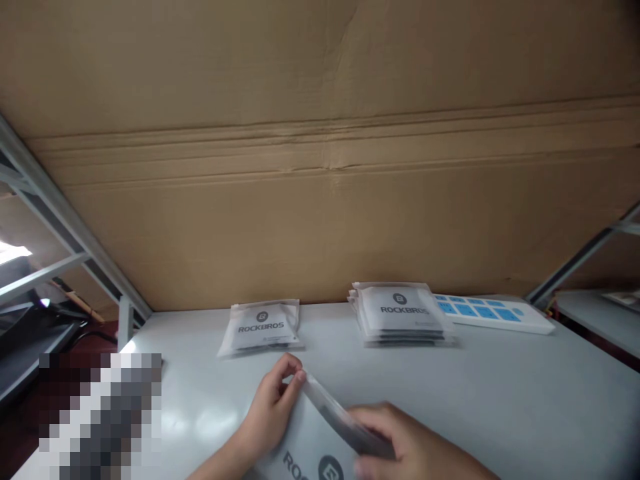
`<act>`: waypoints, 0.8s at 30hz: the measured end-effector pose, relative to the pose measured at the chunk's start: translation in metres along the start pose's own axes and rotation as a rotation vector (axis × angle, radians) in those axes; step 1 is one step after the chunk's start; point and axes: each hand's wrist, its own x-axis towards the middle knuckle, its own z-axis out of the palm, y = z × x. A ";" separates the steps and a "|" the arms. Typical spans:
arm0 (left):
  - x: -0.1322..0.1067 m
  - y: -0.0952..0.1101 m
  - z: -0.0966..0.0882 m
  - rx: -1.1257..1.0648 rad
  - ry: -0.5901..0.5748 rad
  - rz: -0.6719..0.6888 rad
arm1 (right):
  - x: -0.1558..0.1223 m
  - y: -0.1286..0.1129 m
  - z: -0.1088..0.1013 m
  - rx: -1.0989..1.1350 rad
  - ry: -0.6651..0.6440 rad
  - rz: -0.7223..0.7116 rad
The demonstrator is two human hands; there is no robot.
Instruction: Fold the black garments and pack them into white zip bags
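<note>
Both of my hands hold one frosted ROCKBROS pouch [320,448] at the near edge of the pale table [500,400]. My left hand [270,413] pinches the pouch's far left corner with thumb and fingers closed. My right hand [400,437] grips its right edge, fingers curled over the dark strip along the top. The pouch is tilted up toward me, and its lower part is cut off by the frame.
A single ROCKBROS pouch [263,325] lies at the back left of the table. A stack of the same pouches [400,313] sits at the back centre-right, beside a white power strip with blue sockets [493,312]. A large cardboard sheet [320,167] forms the back wall. Metal shelf frames [60,220] flank both sides.
</note>
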 end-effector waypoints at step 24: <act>0.012 0.009 -0.036 0.076 0.124 0.124 | 0.021 0.014 -0.030 0.150 0.532 -0.108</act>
